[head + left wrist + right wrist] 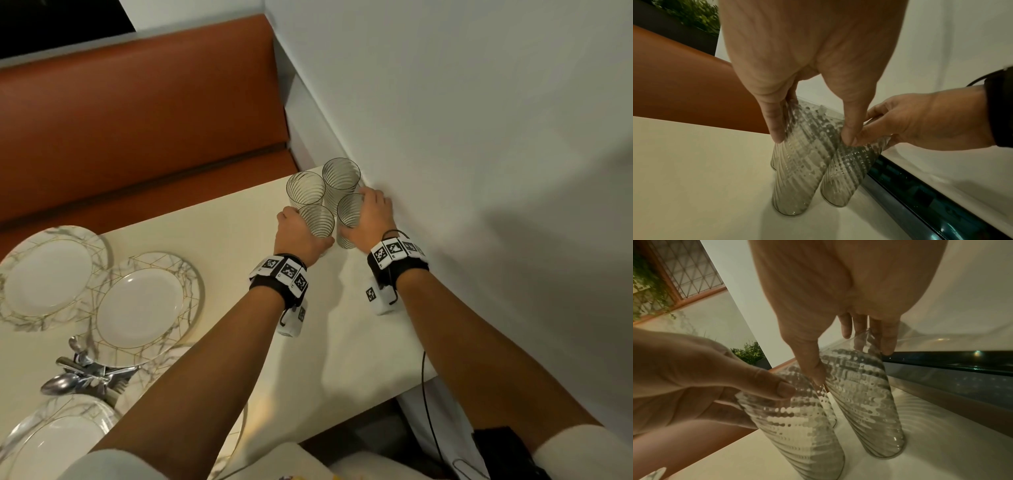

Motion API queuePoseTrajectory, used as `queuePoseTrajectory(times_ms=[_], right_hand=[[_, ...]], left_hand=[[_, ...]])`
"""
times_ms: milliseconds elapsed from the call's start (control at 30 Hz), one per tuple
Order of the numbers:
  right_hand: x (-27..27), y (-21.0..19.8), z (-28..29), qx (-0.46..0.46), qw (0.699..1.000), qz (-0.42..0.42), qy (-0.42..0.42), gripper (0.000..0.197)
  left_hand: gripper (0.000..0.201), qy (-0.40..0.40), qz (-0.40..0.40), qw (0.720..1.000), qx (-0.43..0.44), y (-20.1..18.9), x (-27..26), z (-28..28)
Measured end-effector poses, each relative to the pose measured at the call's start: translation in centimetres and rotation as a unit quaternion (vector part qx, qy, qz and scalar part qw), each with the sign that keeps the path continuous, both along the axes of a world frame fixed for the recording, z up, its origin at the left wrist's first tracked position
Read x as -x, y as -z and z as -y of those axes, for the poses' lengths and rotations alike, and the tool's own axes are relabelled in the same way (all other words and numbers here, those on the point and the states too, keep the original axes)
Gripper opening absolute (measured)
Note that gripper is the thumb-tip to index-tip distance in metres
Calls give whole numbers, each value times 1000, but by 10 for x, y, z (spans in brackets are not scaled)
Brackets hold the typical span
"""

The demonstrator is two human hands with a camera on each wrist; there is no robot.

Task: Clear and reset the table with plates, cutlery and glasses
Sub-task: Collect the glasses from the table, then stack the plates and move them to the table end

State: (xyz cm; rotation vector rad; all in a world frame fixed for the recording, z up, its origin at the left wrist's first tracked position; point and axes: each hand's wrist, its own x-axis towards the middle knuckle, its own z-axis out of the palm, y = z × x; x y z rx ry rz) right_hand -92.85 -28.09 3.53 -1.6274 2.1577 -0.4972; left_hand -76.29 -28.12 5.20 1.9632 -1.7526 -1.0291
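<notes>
Four clear ribbed glasses stand bunched at the far right corner of the cream table [219,240], against the wall. My left hand [298,233] grips the near-left glass [318,221], thumb on one side and fingers on the other. My right hand [371,216] grips the near-right glass [349,210] in the same way. The two back glasses [306,188] [341,175] are untouched. In the left wrist view my left hand [813,138] clasps its glass [797,170], whose base rests on the table. In the right wrist view my right hand [853,360] wraps its glass [869,410].
Marbled plates with white plates on them lie at the left [48,274] [140,301], another at the bottom left [51,442]. A pile of cutlery [85,375] lies between them. An orange bench [137,120] runs behind the table; the white wall [479,137] borders its right side.
</notes>
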Motion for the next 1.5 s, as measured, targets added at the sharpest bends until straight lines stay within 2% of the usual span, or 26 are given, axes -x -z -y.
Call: queuePoseTrajectory(times_ms=[167,233,333,433,500,567,733,833,900,1000,1133,1300,1500], right_hand=[[3,1,3,-9,1000,-21,-12,94],[4,-1,3,-25,999,-30,-18,102],[5,-7,-2,-45,996,-72,-27,119],[5,-20,-9,-49,992,-113,-21,117],[-2,-34,-14,-47,991,-127,-22,107],[-14,-47,-20,-12,992,-122,-24,90],[-68,-66,-33,93,990,-96,-42,56],[-114,-58,-40,121,987,-50,-90,38],[-149,-43,-46,127,984,7,-123,31],[-201,-20,-58,91,982,61,-151,28],[-267,12,-80,-28,984,107,-142,32],[-331,52,-94,-165,977,124,-51,57],[-373,74,-87,-215,966,132,63,74]], left_hand=[[94,-4,-9,1000,6,2,6,-1],[98,-2,-10,1000,10,3,7,-2],[114,24,-7,1000,5,4,3,-5],[127,60,29,998,-14,5,-11,-9],[125,82,45,995,-27,8,-27,-11],[111,90,39,995,-29,12,-47,-14],[57,56,-5,998,20,13,-107,-29],[23,27,-30,998,46,14,-153,-46],[10,-2,-46,997,58,16,-189,-59],[12,-40,-60,996,55,20,-244,-81],[17,-82,-64,994,33,32,-325,-109],[25,-134,-41,990,4,43,-414,-136],[22,-148,-56,987,-18,53,-480,-149]])
